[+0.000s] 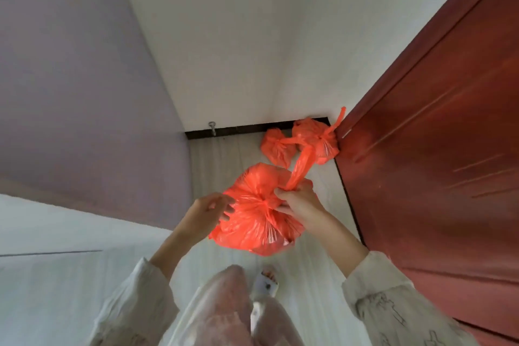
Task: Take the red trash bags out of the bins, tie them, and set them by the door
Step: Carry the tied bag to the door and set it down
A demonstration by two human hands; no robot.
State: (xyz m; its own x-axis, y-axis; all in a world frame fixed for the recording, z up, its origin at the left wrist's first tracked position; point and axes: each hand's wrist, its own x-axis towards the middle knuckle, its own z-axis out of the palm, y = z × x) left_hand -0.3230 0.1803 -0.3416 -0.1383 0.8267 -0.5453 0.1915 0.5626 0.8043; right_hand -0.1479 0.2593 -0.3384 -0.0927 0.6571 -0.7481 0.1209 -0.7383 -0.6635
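Note:
A full red trash bag (252,216) hangs in front of me above the pale floor. My right hand (297,202) grips its gathered neck, and a long twisted tail of plastic sticks up from that fist. My left hand (209,209) touches the bag's left side with fingers spread and holds nothing. Two tied red bags lie on the floor in the corner: a small one (276,149) and a larger one (316,139) against the dark red door (435,135).
A white wall (252,36) closes the corner, with a dark skirting strip (238,130) at its foot and a metal door stop (212,127). A lilac wall stands on the left. My legs and a slippered foot (266,281) are below.

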